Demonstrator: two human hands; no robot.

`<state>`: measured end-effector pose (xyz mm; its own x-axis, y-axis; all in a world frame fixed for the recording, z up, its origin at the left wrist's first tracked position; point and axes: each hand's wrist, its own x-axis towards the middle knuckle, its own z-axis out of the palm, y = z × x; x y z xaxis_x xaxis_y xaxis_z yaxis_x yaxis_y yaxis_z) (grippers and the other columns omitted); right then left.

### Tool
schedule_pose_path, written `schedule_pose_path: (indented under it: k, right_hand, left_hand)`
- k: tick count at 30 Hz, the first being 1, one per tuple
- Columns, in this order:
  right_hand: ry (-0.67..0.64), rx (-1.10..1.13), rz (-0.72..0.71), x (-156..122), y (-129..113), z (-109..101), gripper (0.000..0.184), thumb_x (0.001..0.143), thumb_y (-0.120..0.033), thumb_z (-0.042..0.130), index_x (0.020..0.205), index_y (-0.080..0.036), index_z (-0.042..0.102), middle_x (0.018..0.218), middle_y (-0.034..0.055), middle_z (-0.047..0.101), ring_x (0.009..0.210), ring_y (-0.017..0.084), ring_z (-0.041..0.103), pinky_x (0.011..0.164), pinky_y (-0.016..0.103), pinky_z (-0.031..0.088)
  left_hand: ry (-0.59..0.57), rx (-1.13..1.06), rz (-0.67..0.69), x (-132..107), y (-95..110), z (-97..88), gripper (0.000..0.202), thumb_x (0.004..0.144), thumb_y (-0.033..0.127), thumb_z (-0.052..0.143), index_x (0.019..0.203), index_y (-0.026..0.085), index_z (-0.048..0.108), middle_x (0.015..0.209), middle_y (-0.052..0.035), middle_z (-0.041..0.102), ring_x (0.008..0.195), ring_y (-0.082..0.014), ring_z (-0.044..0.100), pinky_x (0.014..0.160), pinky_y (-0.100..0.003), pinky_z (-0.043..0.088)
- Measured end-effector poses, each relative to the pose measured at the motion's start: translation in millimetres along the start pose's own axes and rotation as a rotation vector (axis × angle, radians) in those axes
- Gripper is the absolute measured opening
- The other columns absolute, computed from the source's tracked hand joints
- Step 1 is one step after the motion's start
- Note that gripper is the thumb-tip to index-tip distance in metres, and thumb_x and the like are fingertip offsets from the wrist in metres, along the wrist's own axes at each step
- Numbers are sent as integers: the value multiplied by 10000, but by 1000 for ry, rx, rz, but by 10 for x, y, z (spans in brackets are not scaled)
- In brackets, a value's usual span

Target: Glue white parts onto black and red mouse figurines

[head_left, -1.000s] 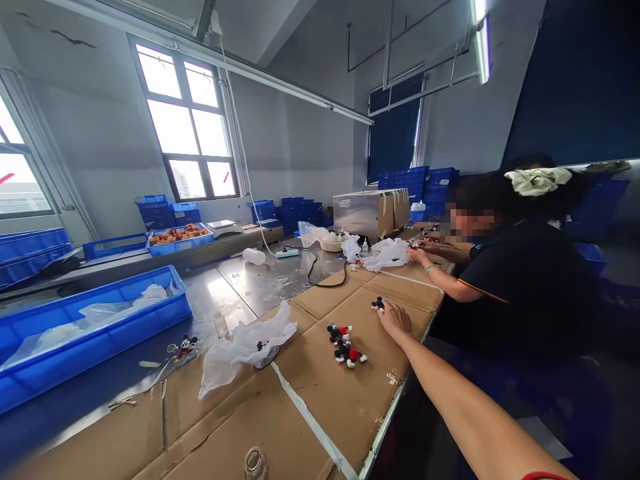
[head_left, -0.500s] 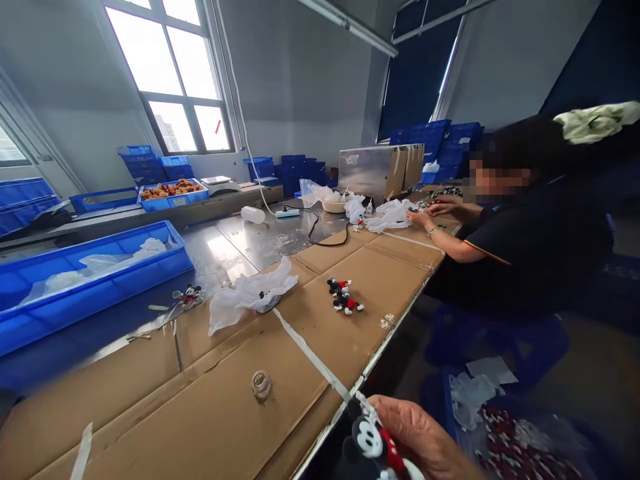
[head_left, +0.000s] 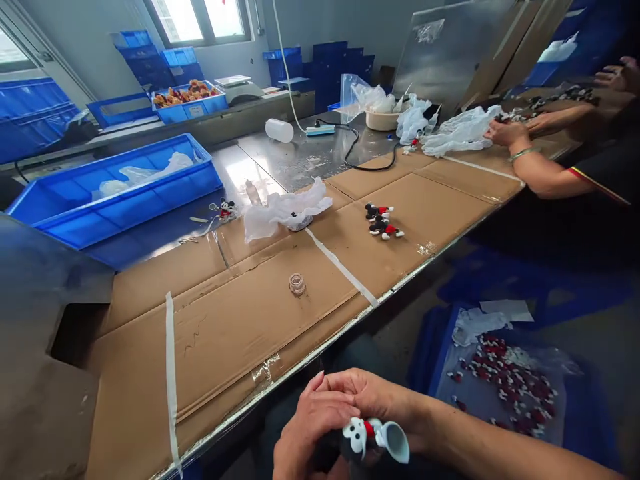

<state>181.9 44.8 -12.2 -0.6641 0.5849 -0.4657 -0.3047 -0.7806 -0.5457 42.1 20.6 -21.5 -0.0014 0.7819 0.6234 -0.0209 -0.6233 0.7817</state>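
My left hand (head_left: 311, 421) is curled round a mouse figurine (head_left: 358, 435) with a black head, white face and red body. A white, cup-shaped part sticks out at its right end. My right hand (head_left: 367, 392) closes on the same figurine from behind, its fingers partly covered by my left hand. Both hands are in front of the bench edge. On the cardboard lie two similar figurines (head_left: 385, 228), close together. A small clear ring-shaped piece (head_left: 297, 285) rests nearer to me.
Cardboard (head_left: 240, 333) covers the bench. A white plastic bag (head_left: 285, 212), another figurine (head_left: 227, 209) and a blue tray (head_left: 120, 217) lie left. A co-worker's hands (head_left: 510, 130) handle small pieces at right. Below stands a blue crate (head_left: 443, 363) of red-and-black parts. A metal box (head_left: 40, 333) stands left.
The view has tilted down and turned left. My left hand has come into view and closed round the figurine that my right hand held alone. The figurine has turned.
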Motion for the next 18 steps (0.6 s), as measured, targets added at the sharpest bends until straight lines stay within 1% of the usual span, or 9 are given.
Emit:
schedule_pose_path:
  k: [2,3,5,8,10,12,15,16,18]
  right_hand:
    - [58,-4,-39,19,5,37,332,661,-305,894,870,-119,716,705,-7,604,553,80,471,517,177,363]
    - [93,-7,-70,23,1,57,315,682,-320,881,865,-119,723,715,-8,605,562,75,465,535,174,368]
    - [147,-21,-124,30,-14,102,268,711,-326,855,831,-121,730,715,-11,607,569,70,455,543,169,359]
    - [169,-52,-140,71,-24,166,259,727,-325,840,846,-113,751,735,12,637,594,87,502,547,178,362]
    - [175,-63,-130,122,-6,193,305,726,-360,856,864,-108,755,757,29,657,600,97,527,549,187,373]
    - [185,-67,-141,168,33,208,361,736,-425,861,878,-113,749,801,46,683,634,111,561,582,197,406]
    - [196,-90,-176,149,85,209,415,767,-491,841,902,-113,737,853,72,711,706,145,613,637,219,456]
    - [208,-141,-193,108,78,202,431,784,-511,828,925,-115,733,851,72,712,699,147,616,621,218,455]
    - [261,-320,-248,-9,-18,170,460,816,-561,789,955,-128,722,821,55,704,638,135,595,549,205,422]
  left_hand:
    - [-49,-4,33,12,-2,-16,183,938,387,666,939,208,707,777,-29,800,741,-174,784,1035,-339,550]
    - [-35,-28,36,9,-12,-14,221,962,416,620,945,212,703,789,-37,802,751,-180,784,1040,-355,548]
    - [54,-89,0,-17,-43,9,283,991,467,544,969,225,689,808,-36,797,753,-180,777,1048,-386,544]
    - [151,-122,-83,-78,-85,67,212,934,442,655,1005,242,659,808,-6,778,719,-162,757,1046,-399,543]
    - [158,-99,-93,-103,-92,91,216,865,384,760,980,238,650,767,17,758,669,-147,739,1046,-402,543]
    - [175,-92,-101,-110,-82,85,218,853,396,771,921,232,645,712,27,736,612,-137,716,1020,-408,562]
    - [151,-113,-108,-117,-49,-11,200,866,394,758,911,232,649,715,6,755,597,-149,723,926,-387,616]
    - [127,-113,-114,-125,-33,-69,205,857,399,766,914,237,656,736,-3,771,610,-161,737,901,-381,627]
    - [103,-62,-182,-149,3,-217,197,839,411,782,888,254,673,769,-1,791,651,-181,757,885,-385,635]
